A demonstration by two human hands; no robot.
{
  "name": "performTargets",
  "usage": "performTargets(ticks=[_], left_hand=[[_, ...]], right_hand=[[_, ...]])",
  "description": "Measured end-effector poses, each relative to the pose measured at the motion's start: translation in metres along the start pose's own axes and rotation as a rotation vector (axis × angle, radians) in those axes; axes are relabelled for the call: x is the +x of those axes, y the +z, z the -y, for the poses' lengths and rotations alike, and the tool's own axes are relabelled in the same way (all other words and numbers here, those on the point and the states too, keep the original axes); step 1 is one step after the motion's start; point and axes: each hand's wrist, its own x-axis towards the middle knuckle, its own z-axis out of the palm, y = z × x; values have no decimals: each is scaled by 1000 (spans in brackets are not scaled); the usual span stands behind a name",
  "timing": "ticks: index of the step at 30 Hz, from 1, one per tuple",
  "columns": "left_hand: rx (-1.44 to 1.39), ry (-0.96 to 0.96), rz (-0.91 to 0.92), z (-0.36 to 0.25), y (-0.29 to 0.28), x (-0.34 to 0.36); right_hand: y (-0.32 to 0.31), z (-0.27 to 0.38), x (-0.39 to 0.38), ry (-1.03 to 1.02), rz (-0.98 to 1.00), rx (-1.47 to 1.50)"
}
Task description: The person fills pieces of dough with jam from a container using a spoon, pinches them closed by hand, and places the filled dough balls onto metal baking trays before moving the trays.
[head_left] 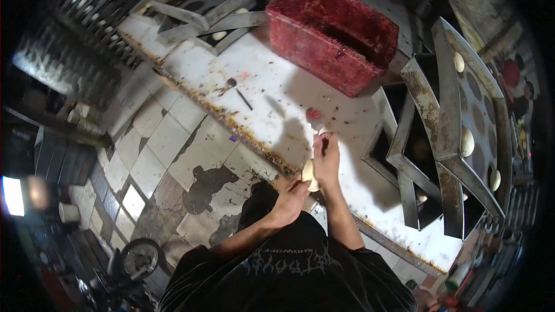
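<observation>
In my left hand [288,203], closed at the table's front edge, is a pale piece of dough [310,174]. My right hand [327,160] is just beyond it, its fingers pinched on the handle of a spoon [317,127]. Red filling [314,114] sits in the spoon's bowl, above the white tabletop. The right wrist is close beside the dough; whether they touch I cannot tell.
A second spoon [240,93] lies on the crumb-strewn white table [199,60]. Behind stands a deep red bin [324,49]. Stacked metal trays holding pale dough balls [467,141] rise at the right; more trays [214,14] stand far left. Broken floor tiles [156,156] lie left.
</observation>
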Motion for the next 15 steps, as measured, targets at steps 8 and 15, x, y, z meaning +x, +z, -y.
performTargets(ticks=[8,15], left_hand=[[-440,-204,-8,-108,-31,82],[-761,-424,210,-164,-31,111]], right_hand=[[22,13,13,84,-70,102],[64,-4,17,-340,-269,-152]])
